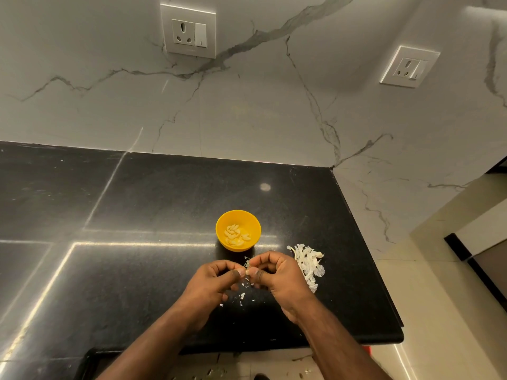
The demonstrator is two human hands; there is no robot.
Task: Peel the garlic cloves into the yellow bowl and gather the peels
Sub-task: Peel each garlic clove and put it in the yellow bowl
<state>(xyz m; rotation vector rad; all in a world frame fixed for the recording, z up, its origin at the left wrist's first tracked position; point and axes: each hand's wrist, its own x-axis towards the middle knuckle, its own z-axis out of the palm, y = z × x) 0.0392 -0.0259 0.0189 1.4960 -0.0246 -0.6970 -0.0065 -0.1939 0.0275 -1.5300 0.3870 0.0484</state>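
Forearms enter from bottom edge, converge over black counter (137, 283). Left hand (211, 283) and right hand (282, 275) meet fingertip to fingertip, both curled, both pinching one clove (247, 270) between them. Clove mostly hidden by thumbs; long axis not readable. Skin tuft sticks up from pinch point, so peel judged only partly off. Scraps (241, 296) scattered on counter directly under hands. Peel pile (308, 266) just right of right hand, touching or nearly so; cannot tell which. Bowl (238, 230) straight ahead of pinch, near, slightly left of centre line, upright, holding a good number of peeled cloves (236, 235). Key relation: bowl lies dead forward of clove, roughly equal reach from either hand; short forward carry needed for drop. Pile closer to right hand, so sweeping peels suits that side. Marble wall with sockets beyond.
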